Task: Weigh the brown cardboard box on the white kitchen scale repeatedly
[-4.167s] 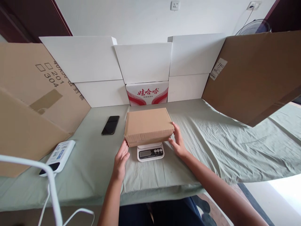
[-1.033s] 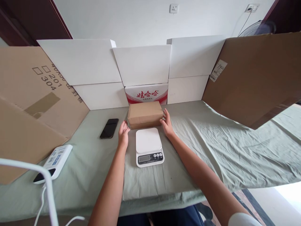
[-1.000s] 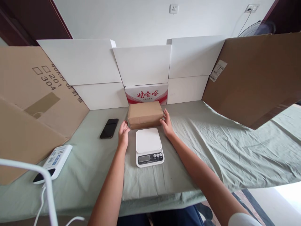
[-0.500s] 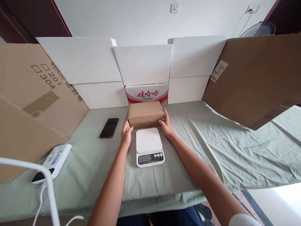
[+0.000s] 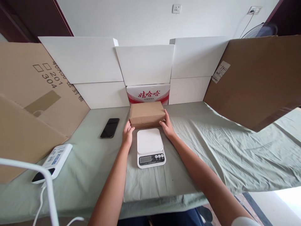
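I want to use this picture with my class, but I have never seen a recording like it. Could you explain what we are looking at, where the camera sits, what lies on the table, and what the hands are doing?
There is no machine here: a person wears a camera on the head, so you look forward and down along their own two bare arms. The left hand and the right hand press against the two ends of a brown cardboard box, which rests on a table covered by a green cloth. Just in front of the box stands a white kitchen scale with nothing on its plate. To the left lie a black phone and a white device with a cable. White and brown cardboard sheets stand around the table like a screen.
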### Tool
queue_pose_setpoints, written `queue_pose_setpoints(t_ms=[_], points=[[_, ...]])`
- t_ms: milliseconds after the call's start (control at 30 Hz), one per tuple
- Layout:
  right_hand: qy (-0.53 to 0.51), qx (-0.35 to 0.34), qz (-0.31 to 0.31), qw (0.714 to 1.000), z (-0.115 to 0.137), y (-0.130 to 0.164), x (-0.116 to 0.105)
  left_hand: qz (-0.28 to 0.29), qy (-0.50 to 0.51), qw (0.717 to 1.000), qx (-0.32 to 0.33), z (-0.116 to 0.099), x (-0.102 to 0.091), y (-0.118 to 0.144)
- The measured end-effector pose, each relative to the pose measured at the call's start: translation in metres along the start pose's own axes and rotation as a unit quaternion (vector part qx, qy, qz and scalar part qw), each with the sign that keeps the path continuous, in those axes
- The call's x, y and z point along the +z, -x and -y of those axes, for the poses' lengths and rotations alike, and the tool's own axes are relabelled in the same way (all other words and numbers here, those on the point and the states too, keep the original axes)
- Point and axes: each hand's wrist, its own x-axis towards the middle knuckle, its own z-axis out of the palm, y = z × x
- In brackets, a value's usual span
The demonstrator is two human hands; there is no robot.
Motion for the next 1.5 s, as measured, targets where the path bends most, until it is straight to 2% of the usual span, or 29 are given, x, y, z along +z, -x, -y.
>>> queue_pose_setpoints(t_ms=[200, 400, 633, 833, 967, 1100, 1267, 1367, 1500], points=[[0.003, -0.003, -0.008, 1.0, 0.002, 0.001, -0.001, -0.006, 0.006, 1.0, 0.013, 0.0, 0.0, 0.002], [0.027, -0.044, -0.013, 0.999, 0.003, 0.004, -0.001, -0.015, 0.002, 1.0, 0.022, -0.005, 0.001, 0.006], [0.043, -0.097, -0.034, 0.994, 0.004, 0.013, -0.001, -0.004, -0.004, 0.998, 0.059, -0.014, -0.001, 0.018], [0.06, -0.127, -0.047, 0.989, 0.016, 0.025, 0.002, -0.009, -0.042, 0.993, 0.111, -0.02, -0.007, 0.03], [0.065, -0.116, -0.079, 0.988, 0.029, 0.047, 0.007, -0.003, -0.098, 0.985, 0.141, -0.02, -0.007, 0.055], [0.068, -0.092, -0.09, 0.989, 0.04, 0.08, 0.008, -0.024, -0.123, 0.979, 0.16, -0.017, -0.01, 0.097], [0.078, -0.076, -0.091, 0.99, 0.051, 0.114, 0.003, -0.029, -0.129, 0.983, 0.129, -0.014, -0.025, 0.141], [0.066, -0.065, -0.079, 0.993, 0.055, 0.124, 0.0, -0.027, -0.133, 0.985, 0.11, -0.012, -0.032, 0.154], [0.06, -0.069, -0.082, 0.992, 0.059, 0.128, -0.002, -0.039, -0.127, 0.987, 0.092, -0.013, -0.032, 0.154]])
